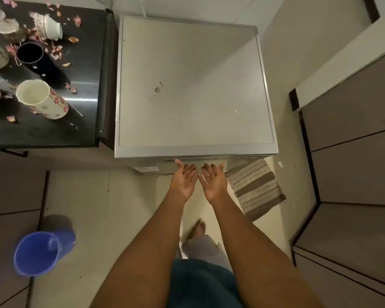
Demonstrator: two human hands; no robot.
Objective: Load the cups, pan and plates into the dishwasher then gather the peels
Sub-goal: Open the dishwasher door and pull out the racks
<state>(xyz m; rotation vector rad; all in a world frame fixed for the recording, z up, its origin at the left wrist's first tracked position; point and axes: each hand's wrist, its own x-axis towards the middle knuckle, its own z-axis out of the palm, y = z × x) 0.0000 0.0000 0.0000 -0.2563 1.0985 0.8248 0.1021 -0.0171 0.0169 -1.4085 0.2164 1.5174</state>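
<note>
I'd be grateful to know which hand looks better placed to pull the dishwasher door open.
Neither clearly: left hand and right hand sit side by side, palms up, fingers under the dishwasher front edge. The left is slightly nearer the middle, so probably left, or both together.

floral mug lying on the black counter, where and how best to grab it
The cream mug with red flowers lies tipped on its side on the glossy black counter, open mouth toward the upper left. No handle shows, so wrap the grip around its patterned barrel, probably coming from above with the left hand, nearer that side.
</note>
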